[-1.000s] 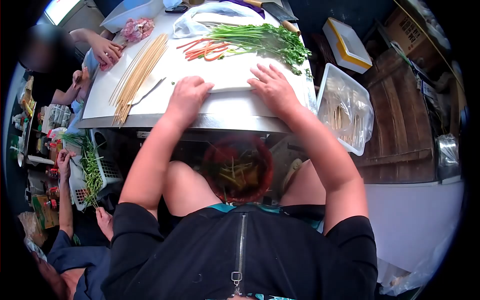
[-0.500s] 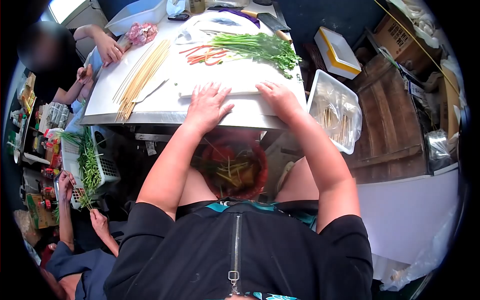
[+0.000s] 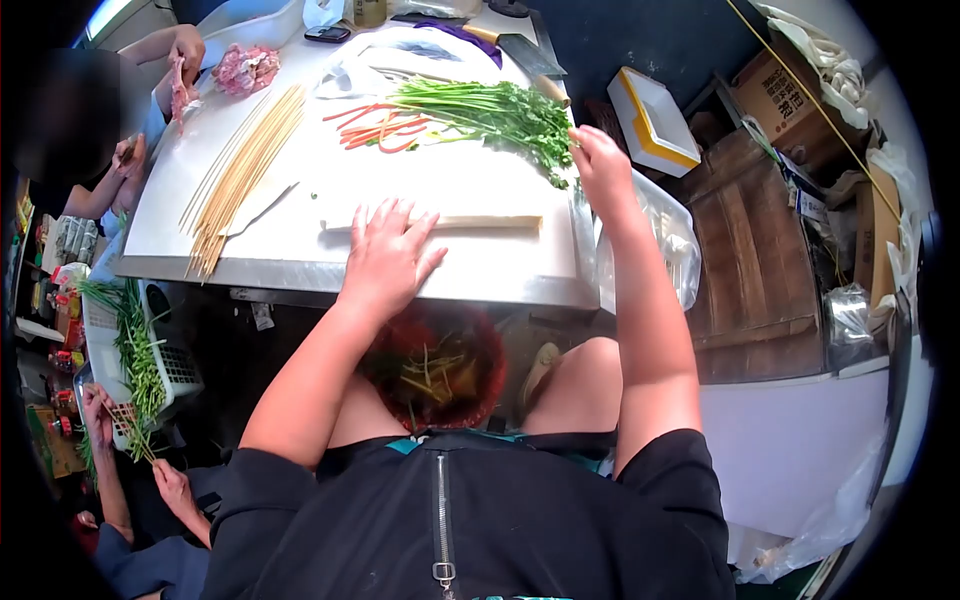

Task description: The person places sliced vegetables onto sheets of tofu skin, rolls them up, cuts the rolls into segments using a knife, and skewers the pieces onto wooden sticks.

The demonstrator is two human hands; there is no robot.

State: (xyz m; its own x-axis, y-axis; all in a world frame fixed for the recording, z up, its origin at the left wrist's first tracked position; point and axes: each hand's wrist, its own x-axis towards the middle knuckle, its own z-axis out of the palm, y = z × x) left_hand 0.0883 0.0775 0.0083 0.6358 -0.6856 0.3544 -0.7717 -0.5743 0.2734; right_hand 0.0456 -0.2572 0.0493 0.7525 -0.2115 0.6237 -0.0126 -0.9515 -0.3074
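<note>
My left hand (image 3: 388, 255) lies flat with spread fingers on the near edge of a white cutting board (image 3: 480, 222). On the board, a bunch of cilantro (image 3: 490, 112) lies with its leaves to the right. My right hand (image 3: 602, 168) is at the leafy end, its fingers bent together against the leaves; the fingertips are partly hidden. Red strips (image 3: 385, 128), perhaps pepper, lie beside the stems. To the left rest many thin wooden skewers (image 3: 245, 180) and a small slim-handled tool (image 3: 262, 212).
A cleaver (image 3: 530, 55) lies at the far right table corner. A clear plastic bin (image 3: 672, 235) stands right of the table, a red basket (image 3: 490, 390) below it. One co-worker's hand holds raw meat (image 3: 180, 92) at left; another's hands hold green stalks (image 3: 138, 440).
My right hand has left the board's near edge and moved up and right to the cilantro leaves. My left hand stays on the board. A co-worker has lifted a piece of meat.
</note>
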